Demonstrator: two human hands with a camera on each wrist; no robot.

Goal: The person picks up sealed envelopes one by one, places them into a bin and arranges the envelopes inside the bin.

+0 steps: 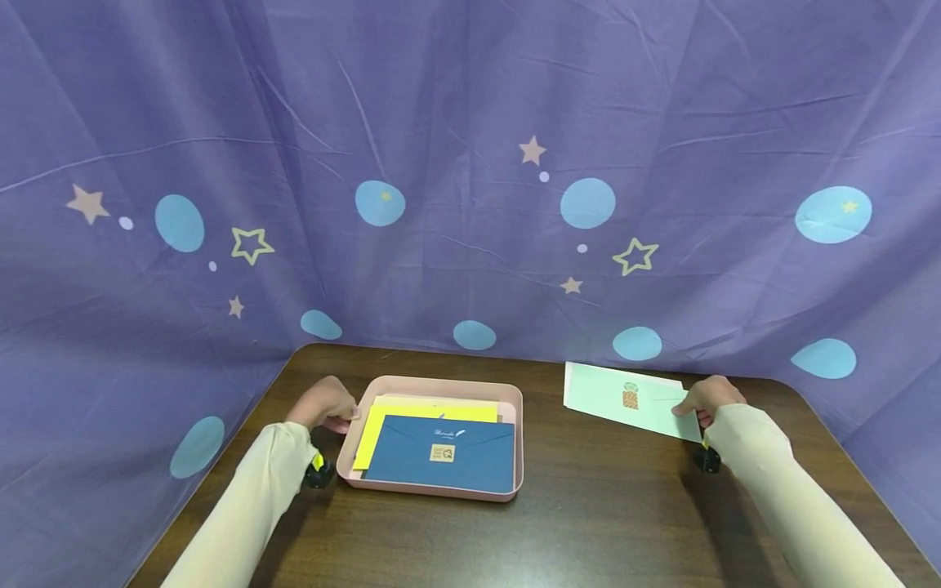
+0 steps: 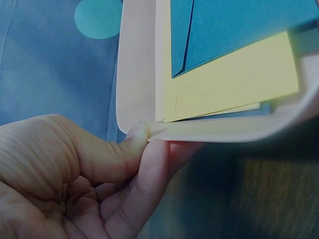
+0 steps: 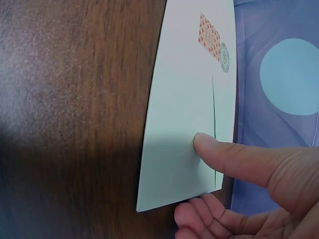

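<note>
My left hand [image 1: 328,403] pinches the left wall of a pink tray [image 1: 342,457] between thumb and fingers. In the left wrist view the thumb lies over the rim, with fingers outside and below it. A dark blue envelope [image 1: 412,457] with a small tan sticker lies topmost in the tray, over a yellow envelope [image 1: 371,441]. At the right, my right hand [image 1: 711,400] grips the near right end of a mint-green envelope [image 1: 603,392], thumb on top and fingers underneath. That envelope bears a red-patterned sticker [image 3: 209,36] and a round stamp mark.
Under the mint-green envelope the edge of a paler one [image 1: 567,376] shows. The brown wooden table [image 1: 559,506] extends between tray and envelope and toward me. A purple curtain [image 1: 470,269] with stars and blue spots hangs close behind the table and along its sides.
</note>
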